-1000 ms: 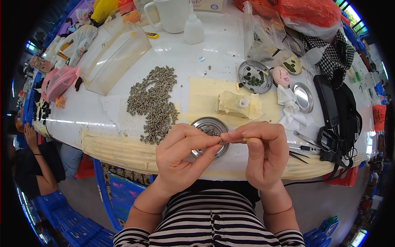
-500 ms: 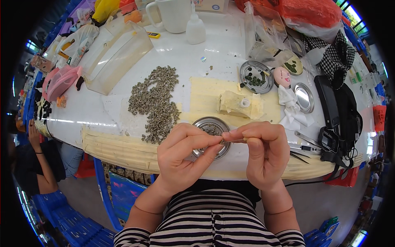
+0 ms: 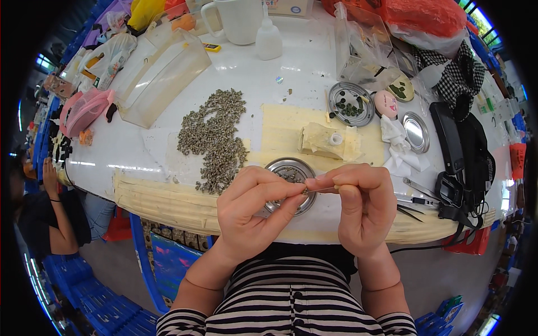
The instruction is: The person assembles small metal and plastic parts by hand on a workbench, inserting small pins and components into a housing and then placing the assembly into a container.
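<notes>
Over a round metal dish (image 3: 305, 168) with small metal pieces in it, my two hands meet fingertip to fingertip. My left hand (image 3: 246, 215) pinches a tiny metal piece (image 3: 305, 191) between thumb and forefinger, mostly covered by the fingers. Closed in a pinch as well, my right hand (image 3: 365, 204) holds a thin pale stick (image 3: 325, 191) whose left end touches or nearly touches that piece. Left of the dish, a large heap of small grey metal pieces (image 3: 212, 143) lies spread on the white table (image 3: 246, 78).
Beyond the dish stands a tape-wrapped block (image 3: 322, 140). Farther right are a dish of dark green pieces (image 3: 367, 115), tweezers (image 3: 417, 187) and a black bag (image 3: 471, 151). A clear plastic tray (image 3: 162, 84), white bottle (image 3: 269, 39) and mug (image 3: 235, 22) stand behind. Another person (image 3: 56, 218) sits at left.
The hands keep nearly the same pose, the right fingers shifting slightly around the stick. The whole view has moved a little.
</notes>
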Demonstrator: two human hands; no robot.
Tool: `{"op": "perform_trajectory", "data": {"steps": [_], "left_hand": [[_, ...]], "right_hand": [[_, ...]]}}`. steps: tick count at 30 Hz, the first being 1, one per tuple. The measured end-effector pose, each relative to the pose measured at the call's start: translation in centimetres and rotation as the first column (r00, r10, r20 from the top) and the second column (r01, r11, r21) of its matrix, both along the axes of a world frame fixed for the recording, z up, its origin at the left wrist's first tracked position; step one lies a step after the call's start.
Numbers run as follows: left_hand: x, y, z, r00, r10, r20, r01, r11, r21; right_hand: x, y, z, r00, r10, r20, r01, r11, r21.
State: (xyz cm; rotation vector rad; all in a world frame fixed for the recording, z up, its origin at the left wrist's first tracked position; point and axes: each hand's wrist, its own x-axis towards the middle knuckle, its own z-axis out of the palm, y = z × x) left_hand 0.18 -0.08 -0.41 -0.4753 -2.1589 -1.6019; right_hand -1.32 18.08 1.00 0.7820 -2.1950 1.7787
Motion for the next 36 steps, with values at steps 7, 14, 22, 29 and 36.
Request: {"op": "perform_trajectory", "data": {"steps": [7, 14, 22, 29, 36], "left_hand": [[0.0, 0.1, 0.1, 1.000, -0.002, -0.002, 0.002, 1.000, 0.002], [0.1, -0.1, 0.1, 1.000, -0.005, 0.006, 0.005, 1.000, 0.002], [0.0, -0.1, -0.2, 1.000, 0.002, -0.030, -0.002, 1.000, 0.010], [-0.2, -0.4, -0.3, 0.990, -0.047, -0.135, 0.048, 0.999, 0.003], [-0.2, -0.4, -0.5, 0.980, -0.071, -0.187, 0.070, 0.998, -0.011]], "right_hand": [[0.1, -0.5, -0.4, 0.998, -0.053, 0.023, 0.056, 0.981, -0.187], [-1.3, 1.5, 1.5, 0.952, -0.304, -0.023, 0.288, 0.922, -0.260], [-4.1, 1.3, 2.1, 0.830, -0.353, -0.431, 0.492, 0.828, 0.270], [-2.9, 0.4, 1.7, 0.852, -0.314, -0.420, 0.452, 0.845, 0.286], [0.0, -0.4, 0.7, 0.990, 0.060, 0.124, -0.070, 0.995, 0.076]]}}
